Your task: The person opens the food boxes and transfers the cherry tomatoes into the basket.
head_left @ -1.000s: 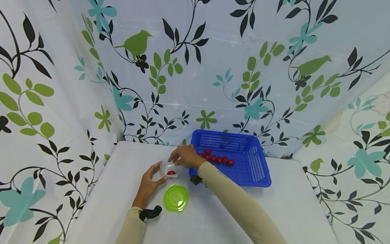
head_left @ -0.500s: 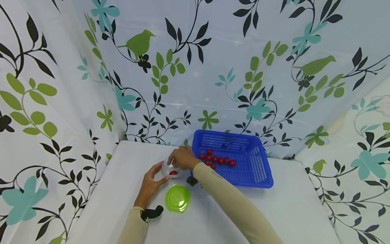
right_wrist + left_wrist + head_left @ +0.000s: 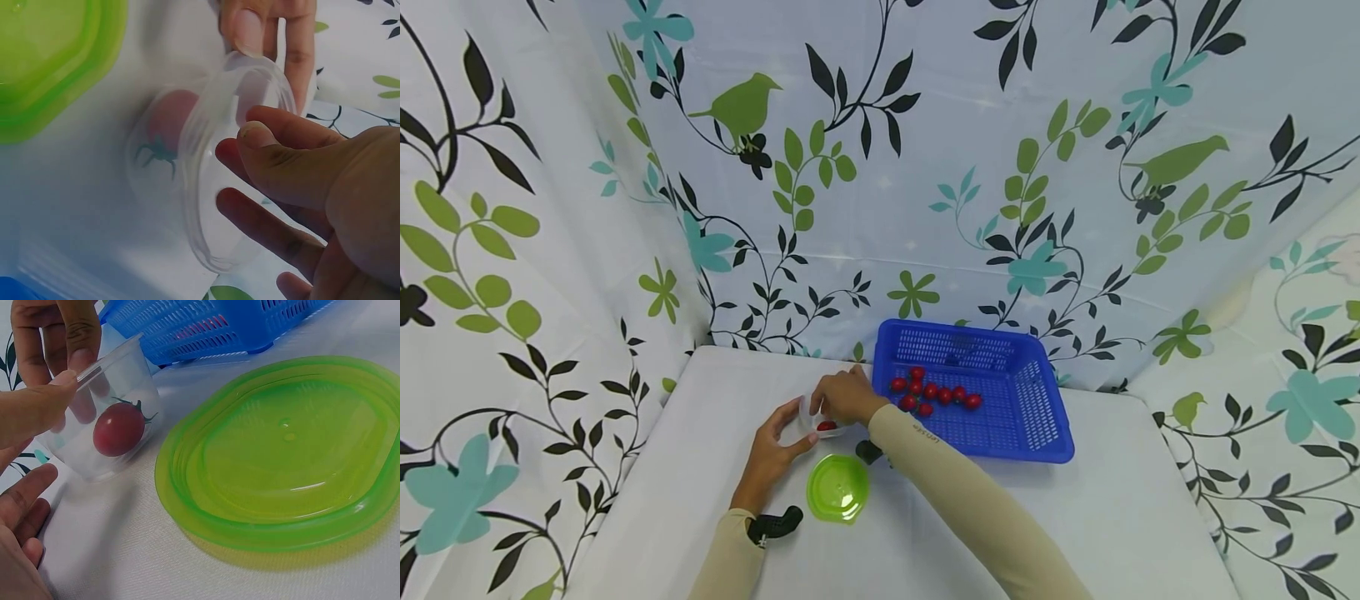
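Note:
My left hand (image 3: 770,450) grips a small clear plastic container (image 3: 75,459) by its rim, thumb on top and fingers around the far side. The container tilts on the white table, and a red cherry tomato (image 3: 119,429) with a green stem lies inside. Reaching over the opening, my right hand (image 3: 846,396) has its fingertips inside the container, loosely bent, with nothing visible between them in the right wrist view. A green plastic lid (image 3: 838,489) lies flat on the table just in front of the container.
To the right, a blue perforated basket (image 3: 1033,383) stands near the back of the table, with several cherry tomatoes (image 3: 944,396) at its left side. A floral-patterned curtain (image 3: 865,208) surrounds the table (image 3: 1120,508).
My right hand has moved slightly left and down into the container, uncovering more tomatoes at the basket's left side. The left hand keeps its grip on the container. The head view shifted slightly.

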`<state>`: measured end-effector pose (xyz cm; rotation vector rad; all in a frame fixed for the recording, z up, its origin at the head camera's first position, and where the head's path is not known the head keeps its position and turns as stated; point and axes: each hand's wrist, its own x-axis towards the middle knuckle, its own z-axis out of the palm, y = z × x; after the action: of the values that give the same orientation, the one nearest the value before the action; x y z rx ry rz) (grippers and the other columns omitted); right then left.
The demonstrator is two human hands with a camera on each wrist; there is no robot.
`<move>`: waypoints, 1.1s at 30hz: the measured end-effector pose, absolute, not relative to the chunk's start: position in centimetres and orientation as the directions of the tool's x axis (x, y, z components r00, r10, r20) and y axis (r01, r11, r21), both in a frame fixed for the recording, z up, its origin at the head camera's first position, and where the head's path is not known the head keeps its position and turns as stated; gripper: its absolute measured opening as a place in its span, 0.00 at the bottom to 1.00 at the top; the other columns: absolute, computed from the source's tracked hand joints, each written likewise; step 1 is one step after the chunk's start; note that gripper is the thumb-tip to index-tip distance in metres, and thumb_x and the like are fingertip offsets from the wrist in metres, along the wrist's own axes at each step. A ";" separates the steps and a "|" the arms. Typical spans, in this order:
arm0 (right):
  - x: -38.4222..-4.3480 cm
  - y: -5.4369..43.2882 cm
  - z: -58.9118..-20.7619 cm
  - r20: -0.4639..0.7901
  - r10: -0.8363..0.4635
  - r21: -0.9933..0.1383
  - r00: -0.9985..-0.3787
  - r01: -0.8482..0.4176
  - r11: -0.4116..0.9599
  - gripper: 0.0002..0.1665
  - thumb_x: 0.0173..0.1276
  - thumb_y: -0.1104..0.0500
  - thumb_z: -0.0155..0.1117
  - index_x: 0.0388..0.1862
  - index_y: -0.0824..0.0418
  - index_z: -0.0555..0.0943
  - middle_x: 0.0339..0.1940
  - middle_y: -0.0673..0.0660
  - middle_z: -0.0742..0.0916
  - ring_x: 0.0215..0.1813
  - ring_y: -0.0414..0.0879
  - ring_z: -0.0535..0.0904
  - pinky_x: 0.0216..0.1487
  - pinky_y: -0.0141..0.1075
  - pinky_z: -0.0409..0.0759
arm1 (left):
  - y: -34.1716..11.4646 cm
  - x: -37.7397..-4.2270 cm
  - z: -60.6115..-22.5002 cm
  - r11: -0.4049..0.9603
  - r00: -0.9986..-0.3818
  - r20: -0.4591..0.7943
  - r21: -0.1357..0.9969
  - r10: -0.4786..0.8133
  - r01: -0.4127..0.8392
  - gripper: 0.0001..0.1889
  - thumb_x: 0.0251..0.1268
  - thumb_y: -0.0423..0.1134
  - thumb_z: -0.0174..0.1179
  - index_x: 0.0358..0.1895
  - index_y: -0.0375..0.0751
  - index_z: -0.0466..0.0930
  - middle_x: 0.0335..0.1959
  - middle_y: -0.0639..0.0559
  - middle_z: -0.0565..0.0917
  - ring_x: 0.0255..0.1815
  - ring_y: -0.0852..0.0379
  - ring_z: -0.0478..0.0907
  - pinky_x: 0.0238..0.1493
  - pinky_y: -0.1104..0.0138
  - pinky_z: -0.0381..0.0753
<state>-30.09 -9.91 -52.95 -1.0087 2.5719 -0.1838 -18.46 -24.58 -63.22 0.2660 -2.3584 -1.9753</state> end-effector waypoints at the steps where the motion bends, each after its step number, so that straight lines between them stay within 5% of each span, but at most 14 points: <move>1: -30.1 -9.9 -53.2 -0.297 -0.677 -0.251 -0.674 -0.629 0.736 0.15 0.70 0.61 0.75 0.47 0.40 0.93 0.39 0.40 0.91 0.47 0.40 0.81 0.64 0.44 0.69 | -24.6 -18.5 -63.2 0.169 -0.984 -0.070 0.981 -0.165 -0.098 0.40 0.68 0.43 0.75 0.80 0.52 0.67 0.82 0.47 0.69 0.87 0.44 0.59 0.89 0.40 0.47; 23: -29.4 -10.7 -53.9 -0.371 -0.669 -0.232 -0.644 -0.634 0.738 0.09 0.71 0.55 0.76 0.47 0.42 0.93 0.40 0.39 0.92 0.47 0.39 0.82 0.62 0.45 0.65 | -24.5 -18.3 -63.5 0.194 -0.985 -0.066 0.976 -0.159 -0.097 0.42 0.65 0.49 0.77 0.80 0.52 0.67 0.83 0.47 0.69 0.87 0.44 0.59 0.88 0.39 0.48; 33: -29.6 -10.7 -53.5 -0.379 -0.649 -0.355 -0.660 -0.544 0.761 0.08 0.68 0.59 0.78 0.39 0.44 0.89 0.37 0.40 0.90 0.45 0.40 0.80 0.66 0.47 0.66 | -24.6 -18.4 -63.6 0.213 -0.986 -0.054 0.973 -0.159 -0.088 0.41 0.66 0.45 0.76 0.80 0.53 0.67 0.82 0.48 0.70 0.87 0.44 0.58 0.88 0.38 0.48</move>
<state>-29.60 -10.67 -53.48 -0.8977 2.4660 -0.2888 -18.44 -24.64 -63.57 0.2443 -2.4012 -1.9208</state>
